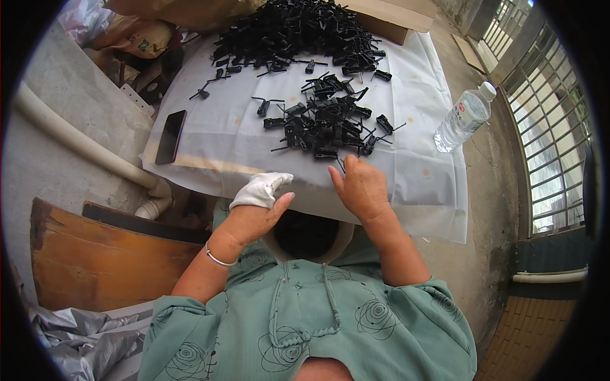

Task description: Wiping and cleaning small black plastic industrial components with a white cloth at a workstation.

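Left hand [257,206], partly white-gloved, loosely curled, holding nothing visible. Right hand [360,187] pinches a thin black clip [341,165]; clip pile [324,124] at 12 o'clock on the worktop [222,133].

Daylight scene, outdoors or semi-open, even light with no hard shadows. Floor is bare grey concrete [57,159], visible at left and along the right side of the frame. A low table under a white sheet [419,184] fills the upper centre. White plastic pipe [76,143] runs diagonally across the left, ending in an elbow joint near centre left. Worn wooden board [101,260] at lower left, crumpled grey plastic sheeting [76,343] beneath it. Metal window grille [553,140] along the right edge. Cardboard box [387,16] at top centre, sacks [133,35] at upper left. Tan brickwork [527,336] at lower right.
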### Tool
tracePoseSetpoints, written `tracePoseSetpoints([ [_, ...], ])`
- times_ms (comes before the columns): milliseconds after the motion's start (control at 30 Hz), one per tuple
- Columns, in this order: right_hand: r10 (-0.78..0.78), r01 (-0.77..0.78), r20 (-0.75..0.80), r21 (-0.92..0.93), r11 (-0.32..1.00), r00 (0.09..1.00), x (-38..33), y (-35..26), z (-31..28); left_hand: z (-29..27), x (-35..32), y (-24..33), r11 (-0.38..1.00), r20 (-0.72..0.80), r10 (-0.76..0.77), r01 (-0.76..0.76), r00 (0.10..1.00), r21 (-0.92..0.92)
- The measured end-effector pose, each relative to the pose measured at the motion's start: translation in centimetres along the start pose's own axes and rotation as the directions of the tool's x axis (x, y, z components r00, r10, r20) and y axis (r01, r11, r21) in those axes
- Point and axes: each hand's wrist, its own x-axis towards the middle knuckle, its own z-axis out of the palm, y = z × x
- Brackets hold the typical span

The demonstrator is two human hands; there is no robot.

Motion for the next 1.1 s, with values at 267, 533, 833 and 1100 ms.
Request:
tracePoseSetpoints([
  [267, -0.233, 0.192, 0.073, 0.36, 0.913, 0.97, -1.3, 1.0, -2.6, 0.6, 1.2, 1.0, 0.952, -0.223, 0.306, -0.305, 0.926, 0.04],
  [533, -0.543, -0.262, 0.555, 0.81, 0.524, 0.63, -1.2, 1.7, -2.9, -3.6, -0.2, 4.8, 0.889, 0.411, 0.379, -0.203, 0.829, -0.41],
  [833, -0.1, 0.027, 0.06, 0.713, 0.701, 0.993, -2.3, -2.6, -2.3, -0.9, -0.6, 3.2, 0.596, 0.139, -0.153, 0.204, 0.978, -0.776],
  [1100, -0.676, 0.698, -0.198, 0.326, 0.638, 0.71, -2.7, -4.6, -1.7, 1.2, -0.5, 2.5, 0.625, 0.025, -0.216, 0.158, 0.976, -0.764],
])
